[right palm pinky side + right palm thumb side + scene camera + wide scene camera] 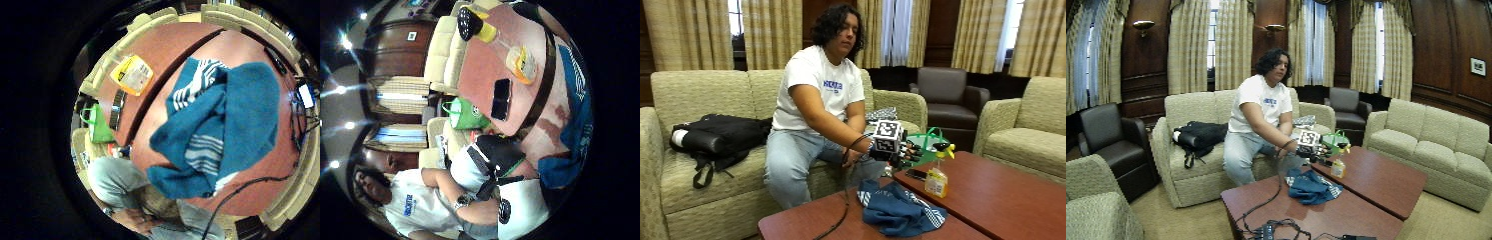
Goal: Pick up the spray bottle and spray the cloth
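Note:
A clear spray bottle [937, 179] with yellow liquid and a yellow-and-black head stands upright on the far tabletop, next to the seam between two tables. A crumpled blue cloth with white stripes [899, 210] lies on the near tabletop. My gloved right hand [896, 154] hovers above the table, over the cloth's far edge and a short way left of the bottle. Its fingers are relaxed and spread, holding nothing. In the little finger side palm view the cloth [220, 135] fills the middle and the bottle [132, 75] shows beyond it. The thumb side palm view shows the bottle [522, 62] and the cloth [575, 130].
A black phone [916, 174] lies on the far table [1013, 200] beside the bottle. A green bag [927, 145] stands behind it by the sofa. A black cable [843, 210] runs from my wrist across the near table. Armchairs ring the tables.

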A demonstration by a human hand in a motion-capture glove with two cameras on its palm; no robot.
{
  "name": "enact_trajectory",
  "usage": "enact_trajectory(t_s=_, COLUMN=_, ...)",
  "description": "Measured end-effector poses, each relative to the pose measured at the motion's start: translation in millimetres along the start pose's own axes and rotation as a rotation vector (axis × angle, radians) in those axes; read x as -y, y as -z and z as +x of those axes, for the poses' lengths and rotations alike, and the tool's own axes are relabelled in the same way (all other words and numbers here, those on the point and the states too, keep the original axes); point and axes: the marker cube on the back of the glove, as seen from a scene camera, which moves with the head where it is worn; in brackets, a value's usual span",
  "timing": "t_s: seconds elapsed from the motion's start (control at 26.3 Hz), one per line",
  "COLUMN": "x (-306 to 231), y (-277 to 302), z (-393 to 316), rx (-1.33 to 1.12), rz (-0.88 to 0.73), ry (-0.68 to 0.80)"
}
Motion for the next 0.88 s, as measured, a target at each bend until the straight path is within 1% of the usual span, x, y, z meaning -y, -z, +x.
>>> enact_trajectory(t_s=0.3, x=-66, y=11, z=-25, rx=-0.120, rz=-0.030, ry=0.135)
enact_trajectory(t_s=0.46, x=-93, y=29, z=-28, rx=-0.139, rz=-0.063, ry=0.187)
enact_trajectory(t_s=0.65, x=-121, y=41, z=-23, rx=-0.227, rz=-0.090, ry=0.219)
enact_trajectory(t_s=0.88, x=-145, y=42, z=-21, rx=-0.261, rz=-0.086, ry=0.212)
